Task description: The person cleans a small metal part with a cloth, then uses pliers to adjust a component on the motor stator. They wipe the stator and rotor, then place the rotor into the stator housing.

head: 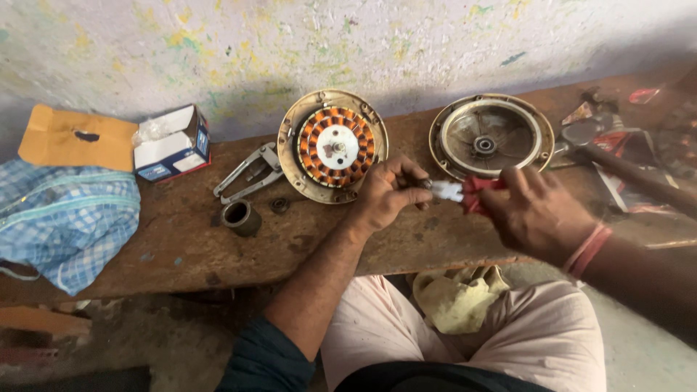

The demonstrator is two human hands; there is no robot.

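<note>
soft daylight | dim right edge | corners stretched | slight blur

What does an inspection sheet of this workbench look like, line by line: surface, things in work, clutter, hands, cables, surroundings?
Surface: worn wooden bench, stained.
Job's things: small dark part in the left hand; red-and-white tube in the right hand; motor stator with copper windings; round metal cover with bearing.
Clutter: puller tool, metal sleeve, small ring, small carton, brown envelope, checked cloth bag, hammer, yellow rag on the lap.
Hands: both closed in a grip.
Cables: nothing seen.
Surroundings: paint-flecked wall, concrete floor.
</note>
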